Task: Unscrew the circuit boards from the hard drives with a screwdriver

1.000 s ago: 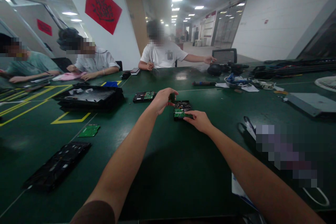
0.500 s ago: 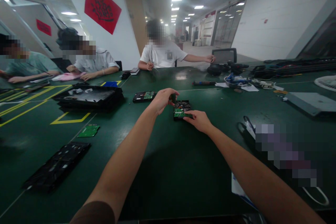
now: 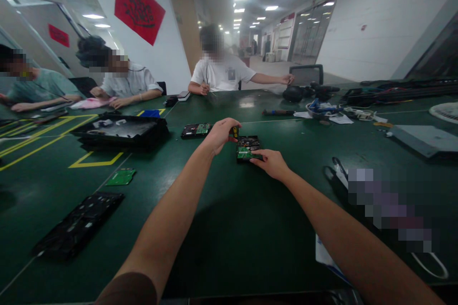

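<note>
Green tabletop (image 3: 222, 228) bears a black drive unit (image 3: 254, 142) lying between the two grips, with a green circuit board (image 3: 244, 153) uppermost at its near end. Left grip (image 3: 221, 134): fingers curled nearly closed about a tool (image 3: 235, 131) with a yellow-and-dark handle, at the drive unit's far left corner; whether the tip makes contact cannot be determined. Right grip (image 3: 274, 164): thumb and fingers drawn together on the drive unit's near right edge. Just left of the left grip lies a second drive unit (image 3: 193, 130); further left, a black tray stack (image 3: 132, 129). Well left of both grips and nearer the wearer lie a loose green board (image 3: 121, 177) and a black casing (image 3: 78, 226). Well right of the right grip: a grey box (image 3: 425, 140). Beyond both grips sits a co-worker (image 3: 220, 75) in white.
</note>
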`<state>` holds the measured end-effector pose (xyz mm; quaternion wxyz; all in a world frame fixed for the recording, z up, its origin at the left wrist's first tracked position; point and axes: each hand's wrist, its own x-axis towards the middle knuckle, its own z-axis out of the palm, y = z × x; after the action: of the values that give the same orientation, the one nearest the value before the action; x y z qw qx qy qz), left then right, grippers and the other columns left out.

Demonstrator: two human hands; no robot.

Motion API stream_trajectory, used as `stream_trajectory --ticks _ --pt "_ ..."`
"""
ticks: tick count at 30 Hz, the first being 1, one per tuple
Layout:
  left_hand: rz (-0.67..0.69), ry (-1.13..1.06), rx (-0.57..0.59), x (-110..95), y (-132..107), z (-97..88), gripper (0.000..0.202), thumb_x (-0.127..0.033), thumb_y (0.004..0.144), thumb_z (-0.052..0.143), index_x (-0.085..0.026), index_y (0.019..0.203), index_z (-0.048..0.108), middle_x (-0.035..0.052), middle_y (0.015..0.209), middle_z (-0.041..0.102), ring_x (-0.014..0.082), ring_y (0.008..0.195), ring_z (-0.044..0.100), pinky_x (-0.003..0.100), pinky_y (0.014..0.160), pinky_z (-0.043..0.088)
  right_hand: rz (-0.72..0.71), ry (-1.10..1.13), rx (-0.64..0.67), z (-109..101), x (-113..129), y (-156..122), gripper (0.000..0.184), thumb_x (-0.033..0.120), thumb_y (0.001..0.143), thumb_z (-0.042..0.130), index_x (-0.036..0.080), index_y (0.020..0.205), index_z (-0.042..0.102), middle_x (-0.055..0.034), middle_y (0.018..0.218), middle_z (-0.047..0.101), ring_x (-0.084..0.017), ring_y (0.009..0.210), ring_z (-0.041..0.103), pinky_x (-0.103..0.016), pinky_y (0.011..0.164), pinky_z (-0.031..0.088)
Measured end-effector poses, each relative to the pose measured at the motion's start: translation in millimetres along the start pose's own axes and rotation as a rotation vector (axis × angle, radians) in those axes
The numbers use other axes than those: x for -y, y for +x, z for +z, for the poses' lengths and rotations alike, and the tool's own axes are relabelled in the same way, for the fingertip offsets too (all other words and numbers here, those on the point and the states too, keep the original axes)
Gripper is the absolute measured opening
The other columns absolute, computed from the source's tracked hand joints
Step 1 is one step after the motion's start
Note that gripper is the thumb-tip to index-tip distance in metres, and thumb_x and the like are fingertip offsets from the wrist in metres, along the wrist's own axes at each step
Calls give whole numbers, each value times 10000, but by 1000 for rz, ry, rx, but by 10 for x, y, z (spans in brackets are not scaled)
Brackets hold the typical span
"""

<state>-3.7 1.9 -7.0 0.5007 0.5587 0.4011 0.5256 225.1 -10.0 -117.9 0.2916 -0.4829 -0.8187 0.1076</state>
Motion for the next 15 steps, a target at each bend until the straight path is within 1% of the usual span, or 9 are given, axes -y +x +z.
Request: stream_trajectory --ticks 4,8,11,15 --pt "-66 -78 77 -6 -16 -6 221 -340 847 615 -140 915 682 93 846 668 190 775 646 260 566 540 4 10 10 -2 -4 -1 437 538 923 661 242 1232 754 -21 784 657 -151 643 515 -283 620 348" --pt "-96 -152 50 25 6 -9 220 -338 850 615 -142 947 640 99 840 684 204 782 671 280 582 552 26 4 4 1 3 0 437 538 921 660 243 1228 757 -15 764 645 -150 641 512 -284 621 343" --pt "-87 -143 33 33 17 -7 201 -325 847 609 -142 924 643 97 829 686 203 777 679 281 587 555 17 0 10 -2 12 1 431 529 925 659 240 1229 758 -16 770 645 -148 641 509 -284 622 339" --pt "-75 -119 47 13 6 5 181 -303 832 619 -139 892 667 99 835 688 199 776 677 273 586 546 14 -1 13 -11 22 1 419 520 928 659 239 1223 760 -20 779 652 -148 644 505 -282 623 333"
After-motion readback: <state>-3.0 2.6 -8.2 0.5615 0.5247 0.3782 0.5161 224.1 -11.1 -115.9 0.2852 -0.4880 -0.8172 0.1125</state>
